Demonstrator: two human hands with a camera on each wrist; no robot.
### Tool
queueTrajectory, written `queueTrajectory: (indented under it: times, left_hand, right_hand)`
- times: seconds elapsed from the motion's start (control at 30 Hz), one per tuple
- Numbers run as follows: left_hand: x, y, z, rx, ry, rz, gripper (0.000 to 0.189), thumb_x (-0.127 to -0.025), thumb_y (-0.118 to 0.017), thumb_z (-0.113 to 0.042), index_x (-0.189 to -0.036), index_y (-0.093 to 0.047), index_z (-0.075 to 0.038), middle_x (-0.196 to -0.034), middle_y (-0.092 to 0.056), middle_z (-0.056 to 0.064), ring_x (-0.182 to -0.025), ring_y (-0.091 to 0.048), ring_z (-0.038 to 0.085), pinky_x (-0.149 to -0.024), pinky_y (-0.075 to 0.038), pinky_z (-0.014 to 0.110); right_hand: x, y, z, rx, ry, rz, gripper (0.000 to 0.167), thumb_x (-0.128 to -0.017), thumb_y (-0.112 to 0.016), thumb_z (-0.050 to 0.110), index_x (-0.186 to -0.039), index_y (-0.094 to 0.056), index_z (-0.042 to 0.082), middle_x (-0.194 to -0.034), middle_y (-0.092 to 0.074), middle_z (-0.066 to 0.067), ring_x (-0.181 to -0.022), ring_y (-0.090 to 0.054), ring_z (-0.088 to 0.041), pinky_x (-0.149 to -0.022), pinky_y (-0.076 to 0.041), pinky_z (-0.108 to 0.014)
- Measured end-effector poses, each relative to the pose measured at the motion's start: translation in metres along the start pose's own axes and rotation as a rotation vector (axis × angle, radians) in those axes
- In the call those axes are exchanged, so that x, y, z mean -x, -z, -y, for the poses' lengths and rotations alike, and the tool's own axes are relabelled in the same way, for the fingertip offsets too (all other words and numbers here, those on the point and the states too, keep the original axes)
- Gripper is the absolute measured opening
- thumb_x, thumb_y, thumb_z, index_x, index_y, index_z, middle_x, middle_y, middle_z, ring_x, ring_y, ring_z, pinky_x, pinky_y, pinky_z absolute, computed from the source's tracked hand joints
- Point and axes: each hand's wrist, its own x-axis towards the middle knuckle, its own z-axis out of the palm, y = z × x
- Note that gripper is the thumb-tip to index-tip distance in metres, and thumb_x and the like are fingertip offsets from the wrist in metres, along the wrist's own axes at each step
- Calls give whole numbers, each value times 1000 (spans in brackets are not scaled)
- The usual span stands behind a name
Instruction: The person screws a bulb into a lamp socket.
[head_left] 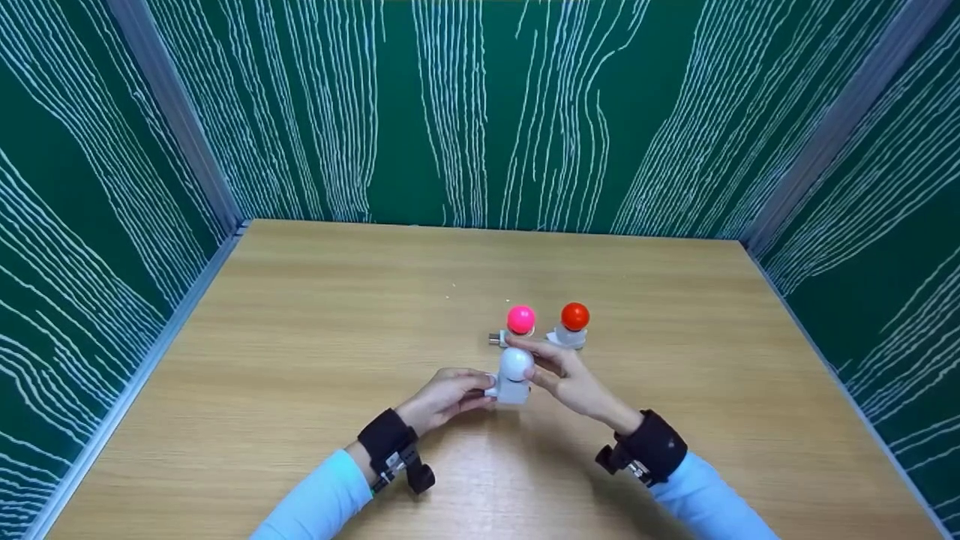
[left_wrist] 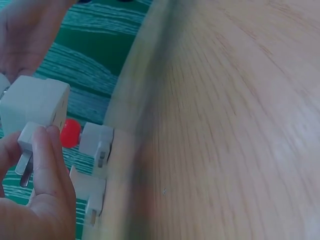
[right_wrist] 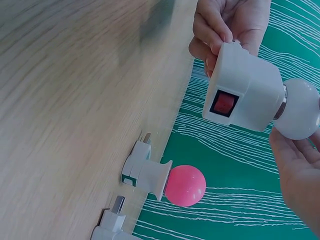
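Observation:
A white light bulb sits in a boxy white plug-in lamp holder, held up over the table. My left hand pinches the holder by its plug end, whose metal prongs show in the left wrist view. The bulb is gripped by my right hand, thumb on its near side and fingers across the far side. On the holder's side, a red rocker switch faces the right wrist camera. Just beyond my hands stands a pink bulb in a white holder, partly covered by my right fingers.
A red bulb in its own white holder stands to the right of the pink one. The wooden table is bounded at the back and sides by green panels with white wavy lines. Small white specks lie behind the bulbs.

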Motion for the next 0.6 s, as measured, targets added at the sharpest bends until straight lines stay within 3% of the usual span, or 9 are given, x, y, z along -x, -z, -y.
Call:
queueTrajectory:
  times: [0.27, 0.47, 0.6]
  left_hand:
    - [2, -1, 0, 1, 5, -11, 27, -85, -59, -3, -108, -55, 12, -100, -63, 14, -81, -65, 15, -83, -57, 24]
    - [1, -1, 2, 3, 3, -6, 30, -85, -59, -3, -110, -54, 13, -106, -61, 18, -84, -64, 17, -86, -56, 26]
    - [0, -4, 3, 5, -10, -5, 31, -86, -58, -3, -112, -53, 14, -102, -62, 16, -85, -64, 16, -85, -56, 26]
  right_hand:
    - [0, 1, -5, -5, -18, -22, 44, -90, -54, 6, -133, -45, 2, -139, -42, -19, -126, -42, -28, -108, -35, -49]
    - [0, -2, -6, 47, -16, -71, 46, -88, -59, 10, -131, -47, 0, -133, -48, -18, -121, -47, -28, -104, -43, -36]
    - [2, -3, -8, 95, 55, -186, 42, -80, -68, 5, -119, -56, -4, -118, -59, -18, -108, -57, -24, -94, -52, -27]
